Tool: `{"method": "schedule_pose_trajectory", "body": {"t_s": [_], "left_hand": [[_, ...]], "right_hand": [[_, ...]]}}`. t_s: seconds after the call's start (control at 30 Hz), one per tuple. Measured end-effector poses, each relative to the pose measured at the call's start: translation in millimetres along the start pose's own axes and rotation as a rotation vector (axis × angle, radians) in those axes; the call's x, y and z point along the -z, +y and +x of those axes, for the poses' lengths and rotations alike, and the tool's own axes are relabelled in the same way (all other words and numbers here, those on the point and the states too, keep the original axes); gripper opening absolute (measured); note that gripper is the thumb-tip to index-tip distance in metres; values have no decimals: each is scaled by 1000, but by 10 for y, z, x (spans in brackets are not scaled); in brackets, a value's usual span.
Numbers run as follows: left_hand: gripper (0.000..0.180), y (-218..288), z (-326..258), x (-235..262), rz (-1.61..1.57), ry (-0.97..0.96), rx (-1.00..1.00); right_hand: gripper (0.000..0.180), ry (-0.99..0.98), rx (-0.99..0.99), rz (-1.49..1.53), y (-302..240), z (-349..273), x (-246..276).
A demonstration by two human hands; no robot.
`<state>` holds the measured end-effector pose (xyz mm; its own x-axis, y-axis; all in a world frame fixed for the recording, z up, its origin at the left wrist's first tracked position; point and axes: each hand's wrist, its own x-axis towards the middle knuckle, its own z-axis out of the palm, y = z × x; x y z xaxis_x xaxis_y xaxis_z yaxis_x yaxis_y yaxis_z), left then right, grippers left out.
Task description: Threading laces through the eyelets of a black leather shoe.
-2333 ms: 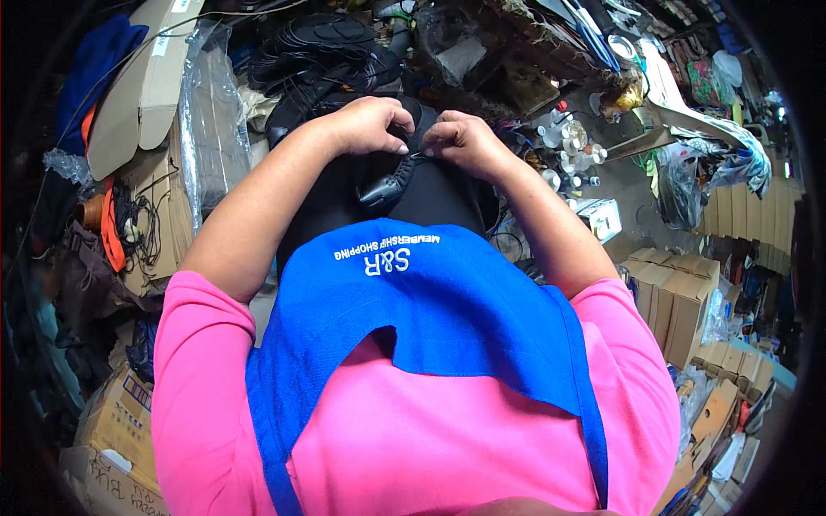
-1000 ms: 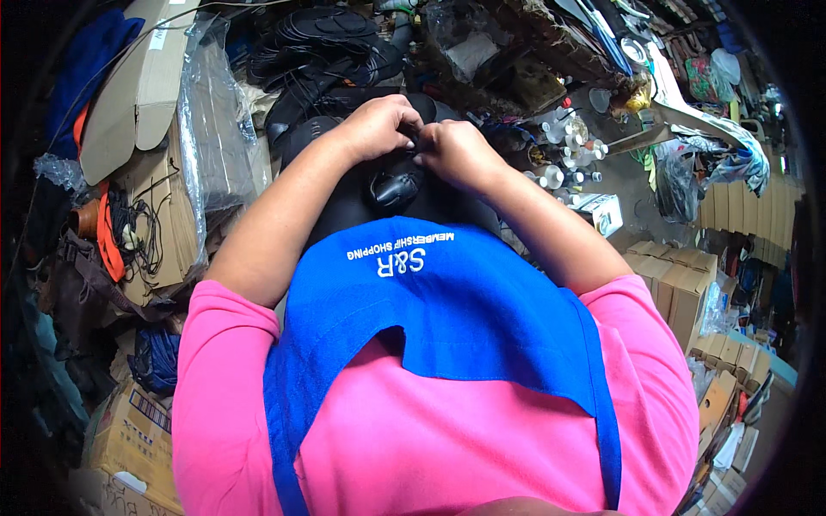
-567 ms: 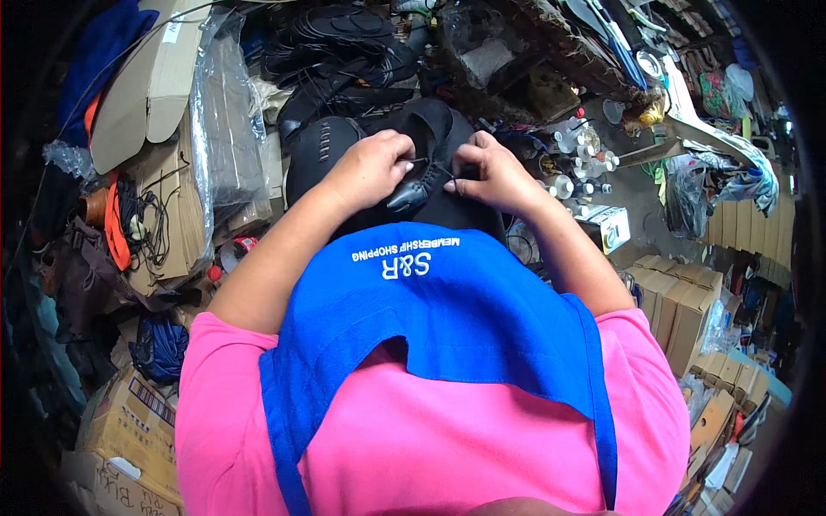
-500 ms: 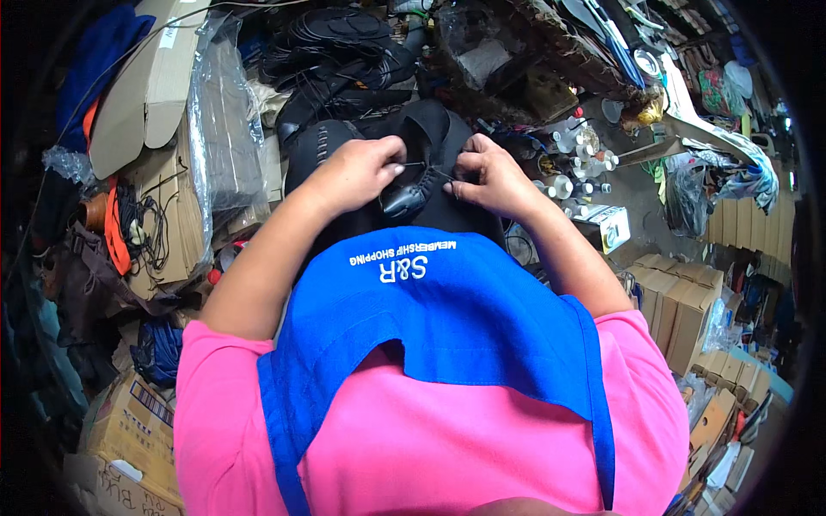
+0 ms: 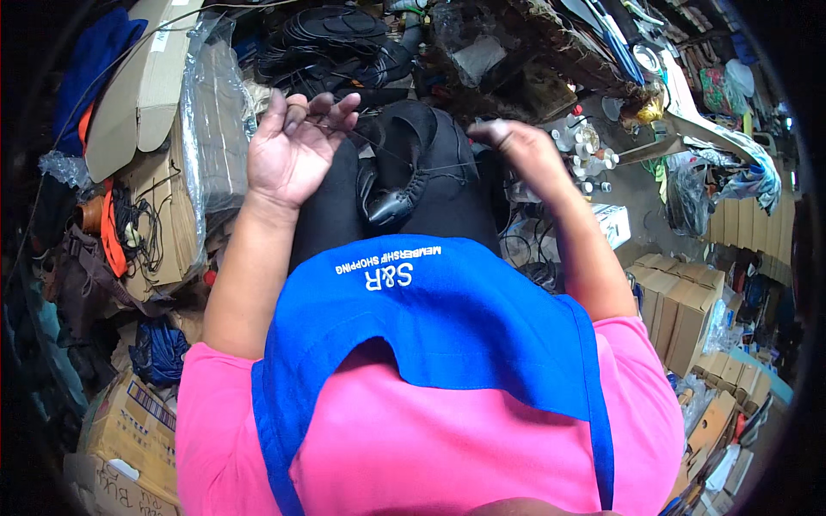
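A black lace-up shoe (image 5: 391, 206) rests on my dark-trousered lap, its shiny toe toward me and its opening away from me. Dark thread (image 5: 447, 164) stretches from its side toward the right. My left hand (image 5: 297, 150) is raised left of the shoe, palm up. Its fingers are curled and partly apart, with thin thread crossing them and leading toward the shoe. To the right of the shoe, my right hand (image 5: 525, 150) is bent inward and blurred; its fingers look closed at the thread's end, though the fingertips are partly hidden.
Coiled black cord (image 5: 323, 39) lies beyond my knees. Small bottles (image 5: 585, 150) stand to the right, near a white box (image 5: 611, 224). Flat cardboard (image 5: 146, 86) and a plastic-wrapped stack (image 5: 215, 129) are at the left. Cardboard boxes (image 5: 675, 301) sit at the lower right.
Both hands have drawn away from the shoe, the left one outward with its palm turned up, the right one outward to the right. The thread now shows stretched across the lap.
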<state>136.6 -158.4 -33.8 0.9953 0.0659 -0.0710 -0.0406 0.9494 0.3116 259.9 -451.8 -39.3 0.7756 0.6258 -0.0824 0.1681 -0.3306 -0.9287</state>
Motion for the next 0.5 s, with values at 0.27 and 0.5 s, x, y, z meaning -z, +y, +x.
{"method": "schedule_pose_trajectory", "body": {"t_s": [0.27,0.5], "left_hand": [[45,415,109,393,321,253,177],[45,605,23,268,939,589,114]], "right_hand": [[28,-211,274,-1009,16,-531,9],[38,-98,-463,293,326,-711,308]]}}
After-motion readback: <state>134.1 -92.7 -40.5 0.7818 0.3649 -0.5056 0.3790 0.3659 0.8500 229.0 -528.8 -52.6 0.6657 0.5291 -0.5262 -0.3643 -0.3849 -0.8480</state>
